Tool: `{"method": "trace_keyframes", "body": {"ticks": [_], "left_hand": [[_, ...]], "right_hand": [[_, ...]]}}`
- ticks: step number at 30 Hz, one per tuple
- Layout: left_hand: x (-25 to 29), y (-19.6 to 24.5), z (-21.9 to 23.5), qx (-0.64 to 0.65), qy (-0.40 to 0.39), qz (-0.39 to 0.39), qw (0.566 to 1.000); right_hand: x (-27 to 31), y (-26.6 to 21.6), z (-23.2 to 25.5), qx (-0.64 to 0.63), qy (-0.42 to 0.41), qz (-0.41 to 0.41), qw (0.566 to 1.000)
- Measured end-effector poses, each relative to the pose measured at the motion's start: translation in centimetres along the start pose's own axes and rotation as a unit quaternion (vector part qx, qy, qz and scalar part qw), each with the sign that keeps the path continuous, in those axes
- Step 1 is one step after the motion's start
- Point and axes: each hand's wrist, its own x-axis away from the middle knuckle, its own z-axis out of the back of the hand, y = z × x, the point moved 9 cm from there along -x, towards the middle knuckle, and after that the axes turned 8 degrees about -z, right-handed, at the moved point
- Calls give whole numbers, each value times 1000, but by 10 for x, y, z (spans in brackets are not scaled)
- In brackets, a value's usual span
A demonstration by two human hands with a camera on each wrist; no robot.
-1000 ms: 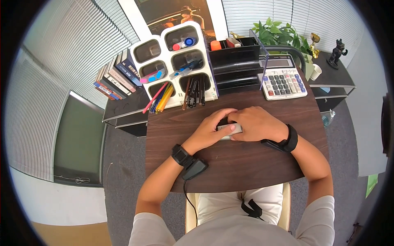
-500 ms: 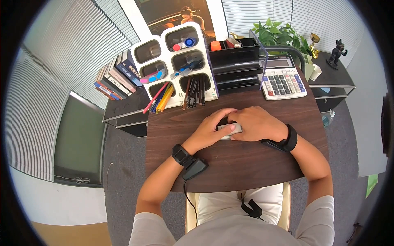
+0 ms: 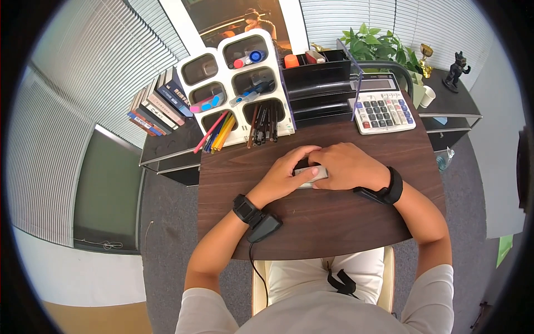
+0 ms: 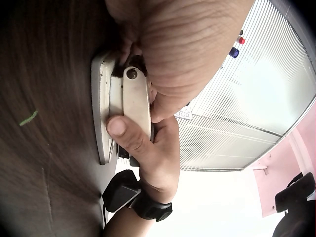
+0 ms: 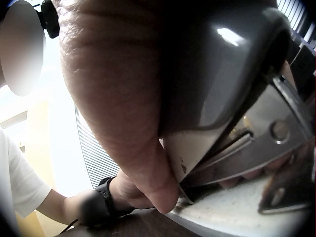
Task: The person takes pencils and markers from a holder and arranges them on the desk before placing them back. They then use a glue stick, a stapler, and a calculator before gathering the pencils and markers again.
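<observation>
Low over the wooden desk (image 3: pixel 328 222), both hands hold a stapler (image 3: pixel 319 176) with an off-white base and a dark, glossy top. My left hand (image 3: pixel 281 179) grips it from the left, thumb along its near side. From the right, my right hand (image 3: pixel 354 167) curls over the top and hides much of it. In the left wrist view the stapler (image 4: pixel 136 94) shows a beige side with a rivet above its flat base, and a thumb pressing there. The right wrist view brings the stapler's metal arm (image 5: pixel 232 158) and pale base close up.
Behind the hands stand a white pen organizer (image 3: pixel 233 83) with pencils and markers, and a black tray rack (image 3: pixel 320 83). A calculator (image 3: pixel 384 111) lies back right. Books (image 3: pixel 161 100) lean at the left; a plant (image 3: pixel 378 44) and a cup (image 3: pixel 427 97) are at the right.
</observation>
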Motion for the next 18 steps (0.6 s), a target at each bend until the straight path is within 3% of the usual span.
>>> {"method": "trace_keyframes", "body": {"ticks": [18], "left_hand": [[-1,4,1,-3,1,-14,1000]], "right_hand": [[0,-1,0,8,-8,-6,1000]]}}
